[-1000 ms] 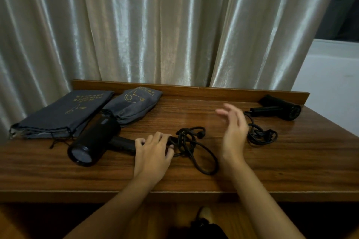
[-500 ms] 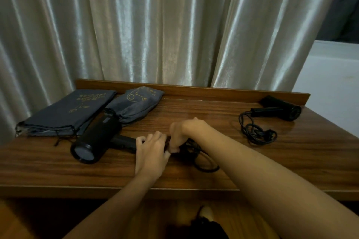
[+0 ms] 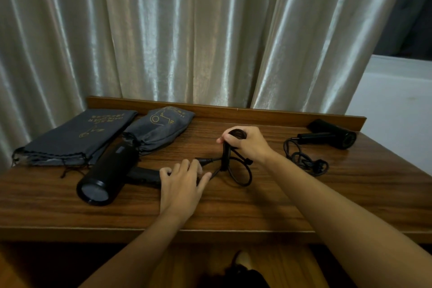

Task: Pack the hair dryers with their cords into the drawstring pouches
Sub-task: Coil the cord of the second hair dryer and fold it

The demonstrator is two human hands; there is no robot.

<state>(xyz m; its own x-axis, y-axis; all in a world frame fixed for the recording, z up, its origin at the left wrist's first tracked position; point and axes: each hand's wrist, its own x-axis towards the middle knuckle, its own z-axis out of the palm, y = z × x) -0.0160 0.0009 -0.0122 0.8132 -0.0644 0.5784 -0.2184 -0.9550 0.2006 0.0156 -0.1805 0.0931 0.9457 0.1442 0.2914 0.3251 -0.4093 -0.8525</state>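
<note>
A black hair dryer (image 3: 108, 174) lies on its side at the left of the wooden table (image 3: 233, 213), barrel mouth toward me. My left hand (image 3: 183, 181) presses down on the end of its handle. Its black cord (image 3: 236, 170) runs right from there. My right hand (image 3: 245, 145) is closed around a bunch of that cord, lifted a little above the table, with loops hanging below. Two dark grey drawstring pouches lie at the back left: a flat one (image 3: 72, 138) and a bulging one (image 3: 159, 130). A second black dryer (image 3: 332, 135) sits at the back right with its coiled cord (image 3: 304, 159).
A raised wooden lip (image 3: 224, 112) runs along the table's back edge, with pale curtains (image 3: 187, 30) hanging right behind it. A white surface (image 3: 397, 105) lies beyond the table's right side. The table's front edge is close to my body.
My right hand came in from mid-air, closed on the cord beside my left hand, then lifted the bunched cord up and toward the back. The left hand stayed on the handle.
</note>
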